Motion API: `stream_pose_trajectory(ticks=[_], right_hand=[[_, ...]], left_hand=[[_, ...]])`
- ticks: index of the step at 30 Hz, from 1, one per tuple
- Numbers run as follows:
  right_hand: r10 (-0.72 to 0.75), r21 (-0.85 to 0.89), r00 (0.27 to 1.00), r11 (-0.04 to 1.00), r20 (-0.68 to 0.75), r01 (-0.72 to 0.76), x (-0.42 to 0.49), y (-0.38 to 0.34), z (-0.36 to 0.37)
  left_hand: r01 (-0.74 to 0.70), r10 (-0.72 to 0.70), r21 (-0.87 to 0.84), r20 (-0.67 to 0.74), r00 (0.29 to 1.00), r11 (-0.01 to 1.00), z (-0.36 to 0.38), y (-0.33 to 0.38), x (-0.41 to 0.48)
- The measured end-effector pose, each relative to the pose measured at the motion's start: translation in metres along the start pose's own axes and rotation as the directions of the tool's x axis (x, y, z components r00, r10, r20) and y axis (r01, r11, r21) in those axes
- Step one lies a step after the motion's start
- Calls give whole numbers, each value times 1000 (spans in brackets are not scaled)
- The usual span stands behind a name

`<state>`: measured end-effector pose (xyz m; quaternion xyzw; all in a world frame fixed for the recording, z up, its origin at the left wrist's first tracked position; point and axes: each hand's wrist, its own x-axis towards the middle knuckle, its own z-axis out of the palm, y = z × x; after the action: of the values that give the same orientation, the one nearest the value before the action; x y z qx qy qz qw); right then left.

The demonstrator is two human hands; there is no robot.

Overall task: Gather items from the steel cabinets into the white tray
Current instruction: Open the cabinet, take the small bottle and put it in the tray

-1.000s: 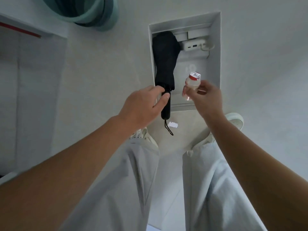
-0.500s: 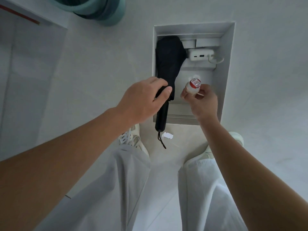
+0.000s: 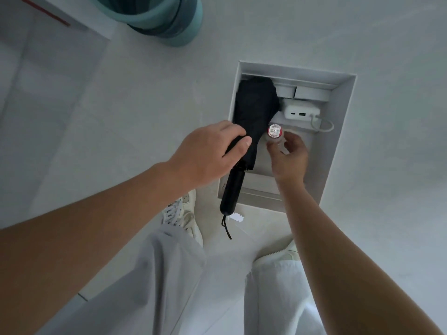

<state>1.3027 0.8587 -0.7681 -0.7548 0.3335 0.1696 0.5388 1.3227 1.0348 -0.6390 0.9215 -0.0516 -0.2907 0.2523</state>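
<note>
A white tray [image 3: 338, 141] lies on the pale floor in front of my feet. A folded black umbrella [image 3: 256, 110] lies along the tray's left side, its handle sticking out over the near rim. My left hand [image 3: 208, 153] grips the umbrella near where the handle meets the fabric. My right hand [image 3: 287, 155] holds a small pale bottle with a red foil cap [image 3: 275, 131] upright inside the tray, right beside the umbrella. A white power bank with a short cable [image 3: 302, 112] and white boxes [image 3: 310, 93] lie at the tray's far end.
A teal round bin [image 3: 164, 18] stands on the floor beyond the tray to the left. A white panel with a red stripe [image 3: 48, 13] sits at the top left. My legs in pale trousers and white shoes [image 3: 181, 213] stand just before the tray.
Both hands have moved lower into the tray. The umbrella has settled along the tray's left side and the bottle has come down close to the tray's floor.
</note>
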Motion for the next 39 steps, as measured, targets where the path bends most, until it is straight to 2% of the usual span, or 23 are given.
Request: stream_pose_trajectory(ticks=[5,12,21,26,29,35,39], right_hand=[[62,-11,991,998,117,-62,-2,5,-4],[130,-24,986,991,99,-128,-9,-1,-18],[-17,-94,992,995,124,29,-62,-64,-62],[-159,-280,975,939,155,197,-106,-146,-111],[-252,-342,957,894,146,288,-137,-218,-151],[-373,-236,927,899,32,369,-223,-391,-239],[-473,-125,881,875,-12,468,-298,-506,-297]], left_hand=[[1,-1,2,5,1000,1000,-3,4,0],[-16,15,34,7,1000,999,-8,10,3],[-40,40,113,0,999,993,-39,42,-18],[-49,49,206,5,999,977,-110,86,-43],[-48,68,260,-67,995,964,-176,126,-62],[-91,166,291,-246,955,952,-327,250,-117],[-133,243,260,-455,857,956,-429,341,-183]])
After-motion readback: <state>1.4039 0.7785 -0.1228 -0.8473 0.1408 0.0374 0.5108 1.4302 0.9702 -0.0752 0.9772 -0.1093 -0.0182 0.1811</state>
